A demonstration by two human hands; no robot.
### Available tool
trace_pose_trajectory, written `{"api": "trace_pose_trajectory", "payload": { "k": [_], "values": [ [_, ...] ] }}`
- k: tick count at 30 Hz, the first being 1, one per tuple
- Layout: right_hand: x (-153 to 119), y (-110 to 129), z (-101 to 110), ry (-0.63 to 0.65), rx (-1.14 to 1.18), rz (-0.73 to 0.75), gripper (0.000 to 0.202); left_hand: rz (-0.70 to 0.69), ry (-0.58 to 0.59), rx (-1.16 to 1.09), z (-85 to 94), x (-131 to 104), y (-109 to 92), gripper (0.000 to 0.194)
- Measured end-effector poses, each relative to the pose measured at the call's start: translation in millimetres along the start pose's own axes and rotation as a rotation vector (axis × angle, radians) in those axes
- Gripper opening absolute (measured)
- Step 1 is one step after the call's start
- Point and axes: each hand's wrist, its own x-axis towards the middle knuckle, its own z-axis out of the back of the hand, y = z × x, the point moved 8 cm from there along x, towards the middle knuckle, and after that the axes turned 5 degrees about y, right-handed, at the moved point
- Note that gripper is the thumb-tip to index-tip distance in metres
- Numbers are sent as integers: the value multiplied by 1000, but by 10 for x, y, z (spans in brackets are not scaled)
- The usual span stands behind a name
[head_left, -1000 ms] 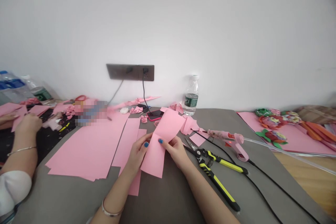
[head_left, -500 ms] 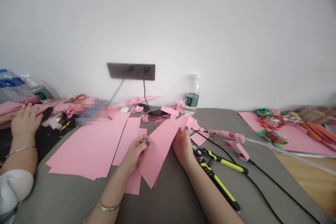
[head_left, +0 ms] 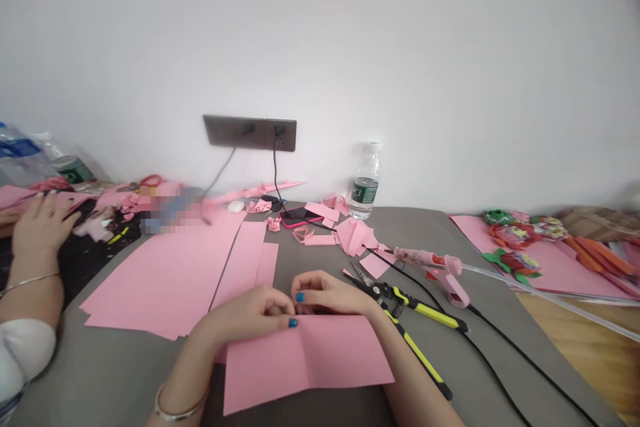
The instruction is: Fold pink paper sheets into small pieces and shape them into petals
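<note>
A creased pink paper (head_left: 310,360) hangs low in front of me, its upper edge pinched between the fingers of both hands. My left hand (head_left: 257,313) grips that edge just left of the crease. Close beside it, my right hand (head_left: 327,295) holds the same edge, thumb in front. Left of my hands lie large pink sheets (head_left: 170,273) and narrower pink strips (head_left: 245,257). Black and yellow pliers (head_left: 425,313) rest open to the right, near a pink glue gun (head_left: 440,267).
A water bottle (head_left: 365,183) stands by the wall, near a phone (head_left: 300,217) and pink scraps. Paper flowers (head_left: 520,263) lie on pink sheets at right. Black cables cross the grey table (head_left: 505,340). At far left another person's hand (head_left: 43,230) rests on pink paper.
The paper has turned from a slanting position to face me broadside, lower down. My hands have come together at its upper edge. The pink pieces behind are now more visible.
</note>
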Motion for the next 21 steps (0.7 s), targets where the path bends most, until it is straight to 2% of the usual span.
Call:
{"api": "trace_pose_trajectory", "payload": {
  "k": [2,6,11,15,18,21],
  "values": [
    [-7,60,-70,45,-164,5,14,24,-19,94,66,-86,-68,22],
    [-8,92,-141,44,-258,32,10,118,-6,223,126,-170,-110,18],
    [-57,170,-230,-143,-546,-26,10,141,-65,375,105,-170,-221,21],
    [-169,406,-288,-354,-801,-63,11,107,-142,425,106,-232,-337,25],
    [-280,526,-284,-398,-837,-89,9,71,-143,412,129,-361,-399,24],
    [-453,601,-150,-434,-825,-99,8,57,-159,411,204,-569,-436,27]
  ]
}}
